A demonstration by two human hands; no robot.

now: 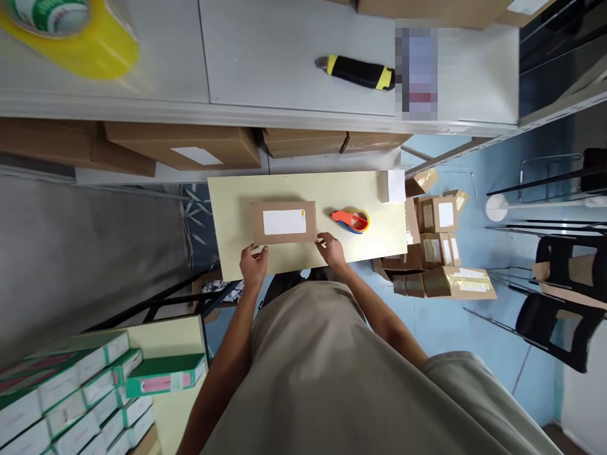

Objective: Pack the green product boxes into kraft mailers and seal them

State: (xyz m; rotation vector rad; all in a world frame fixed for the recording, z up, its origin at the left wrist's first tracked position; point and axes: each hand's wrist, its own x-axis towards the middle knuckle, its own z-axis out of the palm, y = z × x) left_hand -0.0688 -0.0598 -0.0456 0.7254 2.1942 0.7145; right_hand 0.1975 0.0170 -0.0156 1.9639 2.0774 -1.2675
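Observation:
A flat brown cardboard box (284, 222) with a white label lies on a pale yellow table (360, 187). My left hand (253, 263) grips the box's near left corner, fingers curled on its edge. My right hand (331, 247) holds the near right corner the same way. A red and blue tape dispenser (351, 220) with a yellow roll rests on the table just right of the box, close to my right hand. A small white box (391, 185) stands at the table's far right corner.
A grey shelf above carries a black and yellow utility knife (356, 71) and a yellow tape roll (71, 31). Labelled cardboard boxes (439, 243) pile on the blue floor at right. Green and white cartons (71, 392) are stacked lower left. Black chairs (564, 303) stand far right.

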